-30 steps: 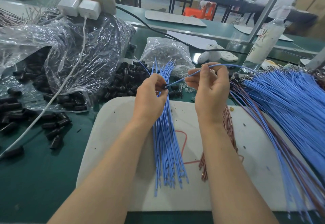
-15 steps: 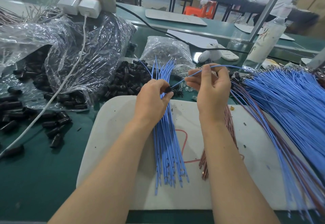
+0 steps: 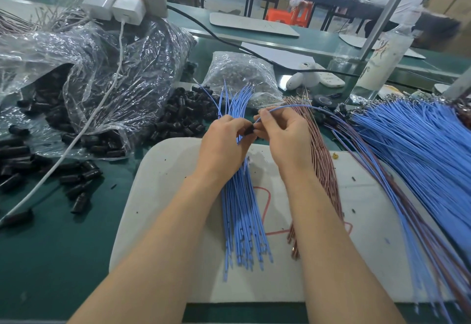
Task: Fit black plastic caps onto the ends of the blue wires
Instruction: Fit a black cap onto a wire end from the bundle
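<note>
pinching black cap [image 3: 249, 130] in left hand [image 3: 224, 143] | pinching blue wire [image 3: 293, 106] just behind its tip with right hand [image 3: 283, 137]; tip at cap mouth, wire arcing up and rightward | both above blue bundle [image 3: 242, 221] on white board [image 3: 158, 196] | spare caps [image 3: 183, 117] heaped left

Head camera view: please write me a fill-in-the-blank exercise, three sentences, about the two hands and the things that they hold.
1. The left hand pinches a small ____ cap.
2. The right hand holds a single wire whose colour is ____.
3. The pile of loose caps lies on the table to the ____ of both hands.

Missing words: black; blue; left.
</note>
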A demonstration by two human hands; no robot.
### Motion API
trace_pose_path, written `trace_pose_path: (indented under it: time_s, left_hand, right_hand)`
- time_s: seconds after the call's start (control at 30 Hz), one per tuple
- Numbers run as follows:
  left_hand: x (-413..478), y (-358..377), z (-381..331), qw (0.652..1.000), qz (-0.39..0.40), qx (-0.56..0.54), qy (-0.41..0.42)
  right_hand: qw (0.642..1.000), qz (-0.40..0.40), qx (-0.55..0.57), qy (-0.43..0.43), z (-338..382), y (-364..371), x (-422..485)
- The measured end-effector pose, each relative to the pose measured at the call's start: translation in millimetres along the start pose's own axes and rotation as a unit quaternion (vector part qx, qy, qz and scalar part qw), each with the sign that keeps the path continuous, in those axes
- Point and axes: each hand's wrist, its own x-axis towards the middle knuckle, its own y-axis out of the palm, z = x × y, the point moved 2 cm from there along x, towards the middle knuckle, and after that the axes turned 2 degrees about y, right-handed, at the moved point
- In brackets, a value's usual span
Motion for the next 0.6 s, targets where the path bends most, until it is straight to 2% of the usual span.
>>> trace_pose_path:
  time_s: [0.13, 0.27, 0.33, 0.47, 0.53, 0.6]
  left_hand:
    - [0.9, -1.6, -4.4, 0.999, -0.028, -0.039, 0.013]
    - [1.2, -3.6, -5.2, 0.995, -0.066, -0.069, 0.003]
    - [0.6, -4.0, -7.2, 0.995, -0.073, -0.072, 0.02]
    - [-2.0, -4.8, -15.9, 0.99, -0.09, -0.09, 0.059]
    - [0.3, -5.7, -15.1, 0.981, -0.102, -0.163, 0.012]
    - [5.2, -8.0, -10.5, 0.94, -0.096, -0.315, -0.086]
  right_hand:
    - [0.998, 0.017, -0.065, -0.016, 1.2, 0.1, 0.1]
    - [0.995, 0.028, 0.091, 0.03, 6.8, 1.8, -3.4]
    - [0.99, 0.051, 0.125, 0.044, 8.6, 2.8, -3.4]
    - [0.991, 0.12, 0.042, 0.036, 12.1, 12.1, -7.9]
    - [0.991, 0.131, -0.022, 0.018, 16.0, 15.1, -12.9]
    - [0.99, 0.133, -0.051, -0.004, 22.7, 16.8, -18.0]
